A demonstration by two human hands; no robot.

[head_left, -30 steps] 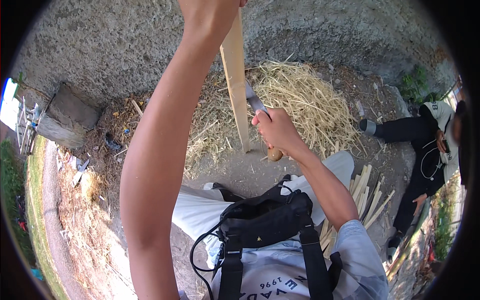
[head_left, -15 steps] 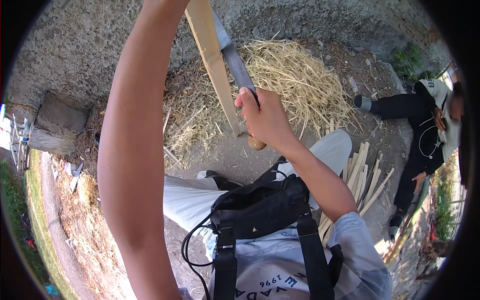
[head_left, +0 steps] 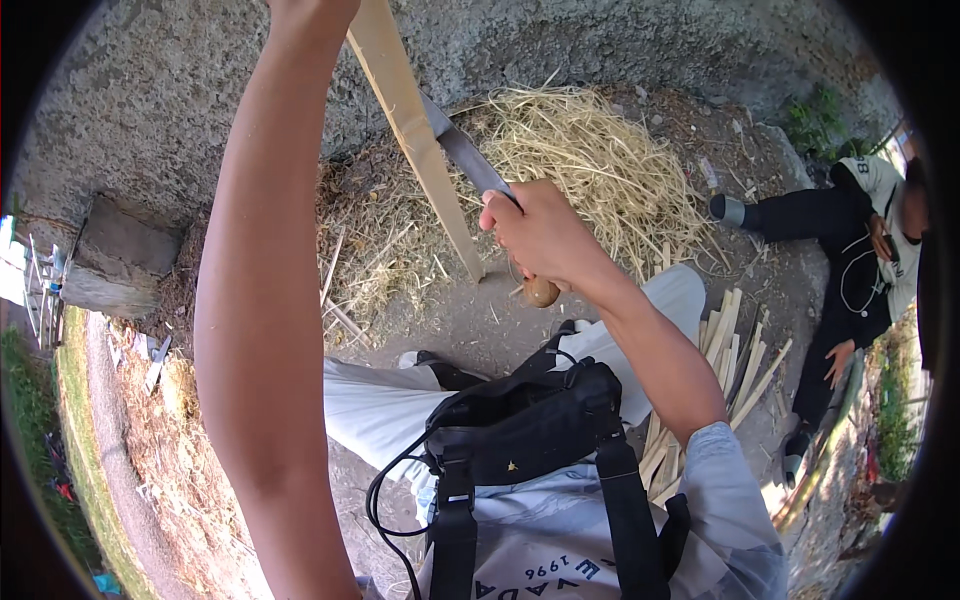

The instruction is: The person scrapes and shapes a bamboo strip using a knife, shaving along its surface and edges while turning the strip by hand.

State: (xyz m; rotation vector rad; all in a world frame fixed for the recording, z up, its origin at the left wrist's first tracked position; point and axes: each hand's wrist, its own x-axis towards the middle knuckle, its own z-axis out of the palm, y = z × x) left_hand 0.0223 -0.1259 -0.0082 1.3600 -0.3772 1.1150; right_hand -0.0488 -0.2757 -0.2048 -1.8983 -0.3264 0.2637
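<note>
My right hand [head_left: 545,232] is closed round the handle of a machete [head_left: 478,165], the round wooden butt showing below my fist. Its dark blade slants up and left, the far part passing behind a long pale wooden strip [head_left: 410,122]. This strip leans with its lower end at the ground near my feet and its upper part running out of the top edge. Beside that upper part is my left hand [head_left: 315,10], cut off by the frame so its fingers do not show; the strip moves along with it.
A heap of thin pale shavings [head_left: 590,170] lies ahead against a rough wall [head_left: 600,45]. Several split strips [head_left: 735,350] lie on the ground by my right leg. A block [head_left: 120,255] stands at the left. Another person [head_left: 840,240] sits at the right.
My left hand and the top of the strip have shifted slightly left. My right hand has moved right and a little toward me, drawing the machete with it at a flatter slant.
</note>
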